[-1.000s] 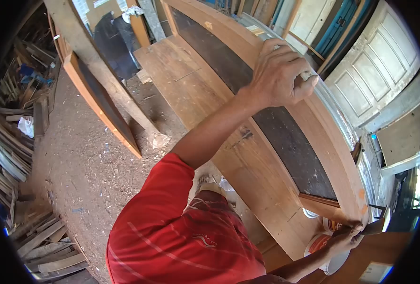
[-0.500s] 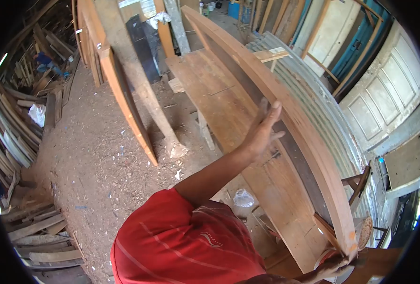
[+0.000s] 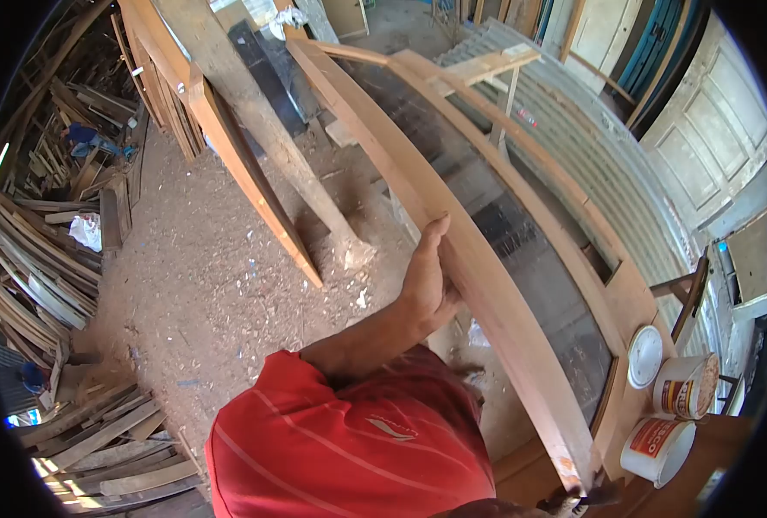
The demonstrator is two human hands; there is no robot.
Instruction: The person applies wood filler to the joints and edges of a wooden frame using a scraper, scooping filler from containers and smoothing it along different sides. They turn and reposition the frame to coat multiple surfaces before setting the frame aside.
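Note:
A long wooden-framed glass panel (image 3: 487, 259), perhaps a door or window sash, stretches from the upper middle to the lower right. My left hand (image 3: 428, 281) is closed on the near long rail, about halfway along, thumb on top and the other fingers mostly hidden behind the wood. At the rail's lower end, my right hand (image 3: 567, 502) is at the corner and seems closed on it; it is dark and partly cut off by the frame's bottom edge. Dark glass shows between the rails, and the far side has long narrow openings.
A white lid (image 3: 645, 356) and two labelled tubs (image 3: 657, 451) stand at the lower right. Corrugated sheet (image 3: 565, 129) lies behind the panel. A leaning post (image 3: 271, 155) and boards (image 3: 250, 203) rise at left. Stacked timber (image 3: 38, 259) lines the far left; a person (image 3: 90, 138) is beyond.
The panel has turned from standing on its long edge to showing its glass face. My left hand, raised and open before, has come nearer and closed on the near rail. The tubs now show.

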